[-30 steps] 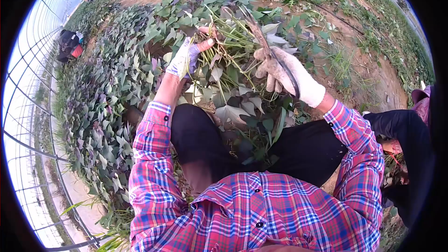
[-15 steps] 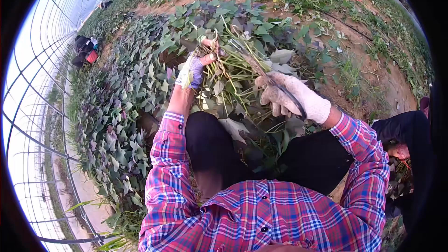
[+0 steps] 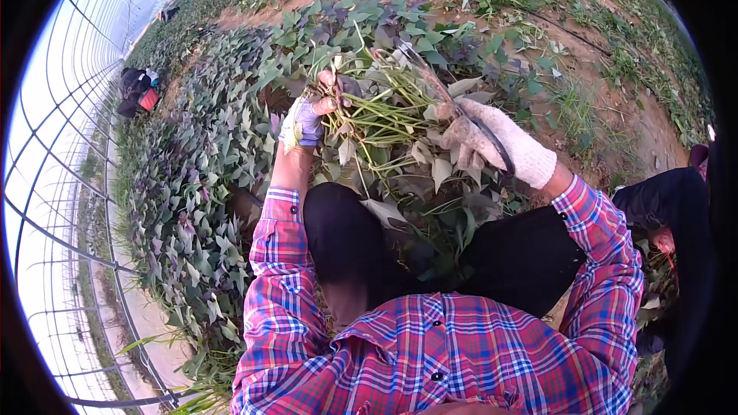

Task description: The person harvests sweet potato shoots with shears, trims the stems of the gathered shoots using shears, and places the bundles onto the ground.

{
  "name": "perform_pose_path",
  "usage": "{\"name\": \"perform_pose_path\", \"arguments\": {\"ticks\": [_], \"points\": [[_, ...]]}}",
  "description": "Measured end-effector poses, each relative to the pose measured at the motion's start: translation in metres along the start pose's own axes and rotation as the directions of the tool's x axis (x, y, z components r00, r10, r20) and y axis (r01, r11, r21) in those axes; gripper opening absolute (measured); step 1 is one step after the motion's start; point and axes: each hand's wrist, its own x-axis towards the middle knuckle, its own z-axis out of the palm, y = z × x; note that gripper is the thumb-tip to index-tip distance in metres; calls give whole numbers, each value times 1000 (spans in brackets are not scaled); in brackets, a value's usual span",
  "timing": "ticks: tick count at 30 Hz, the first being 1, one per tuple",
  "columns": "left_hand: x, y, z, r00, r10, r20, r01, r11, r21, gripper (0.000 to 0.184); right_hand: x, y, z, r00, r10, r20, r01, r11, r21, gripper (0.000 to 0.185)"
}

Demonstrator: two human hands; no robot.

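My left hand (image 3: 309, 111), in a purple-and-white glove with bare fingertips, is closed round the stem ends of a bunch of leafy sweet potato vines (image 3: 388, 119). The green stems fan out to the right, above my knees. My right hand (image 3: 500, 142), in a whitish knitted glove, grips a pair of scissors (image 3: 437, 81) with a dark curved handle. The metal blades point up and left, beside the upper right of the bunch. Leaves hide part of the blades, and I cannot tell whether they touch a stem.
Dense sweet potato plants (image 3: 192, 177) cover the ground on the left. Bare soil (image 3: 615, 123) with weeds and a dark hose (image 3: 565, 33) lies to the right. A metal-pipe frame (image 3: 69, 184) borders the left side. Another person (image 3: 138, 91) crouches at far left; a dark-clothed leg (image 3: 661, 200) is close at right.
My right hand and the scissors have shifted slightly right and down. My left hand has moved a little left, and the bunch between them is spread wider.
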Motion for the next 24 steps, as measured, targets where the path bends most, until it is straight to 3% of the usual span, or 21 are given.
{"name": "perform_pose_path", "arguments": {"ticks": [1, 2, 4, 5, 7, 9, 10, 12, 13, 15, 16, 18, 20, 24], "points": [[0, 1, 1, 1000, -25, -12, 25, 999, 24, 45, -1, 3, -3, 994, -110, -6, 106, 969, -222, 46], [0, 1, 0, 1000, -26, -13, 26, 999, 24, 45, -1, 4, -4, 994, -109, -6, 105, 970, -221, 46], [0, -2, -2, 998, -43, -48, 47, 995, 87, 46, 0, 6, -5, 1000, -3, 2, 3, 998, 64, 44], [2, -6, -5, 999, -34, -23, 35, 998, 49, 46, 0, 8, -6, 1000, -2, 2, 2, 998, 65, 44], [2, -3, 7, 998, -42, -46, 44, 999, 31, 46, 0, 11, -7, 977, -213, 25, 215, 963, -162, 42], [2, -4, 9, 996, -39, -78, 43, 998, 51, 45, -3, -2, -5, 966, -250, -58, 233, 949, -215, 41], [4, -5, 8, 996, -39, -79, 43, 998, 48, 45, -9, -15, -1, 951, -288, -112, 254, 935, -247, 33], [9, -9, 5, 999, -45, 18, 43, 996, 78, 44, -2, -17, -1, 815, -544, -199, 405, 781, -474, 40], [12, -12, 10, 995, -76, 64, 74, 997, 30, 43, 12, -11, -11, 803, -560, -204, 477, 810, -342, 44], [14, -8, 26, 987, -142, 76, 135, 987, 87, 43, 30, -8, -17, 728, -664, -173, 449, 651, -612, 49], [14, -4, 38, 981, -183, 58, 174, 976, 129, 43, 42, -5, -20, 737, -636, -227, 388, 673, -630, 49], [18, -7, 50, 979, -189, 81, 175, 971, 160, 43, 56, 4, -15, 672, -717, -185, 436, 585, -684, 51], [21, -10, 58, 977, -200, 79, 183, 966, 182, 41, 57, 5, -17, 719, -670, -185, 382, 603, -701, 50], [25, -14, 56, 976, -213, 35, 195, 939, 283, 36, 61, 15, -36, 775, -595, -213, 416, 734, -538, 45]]}}
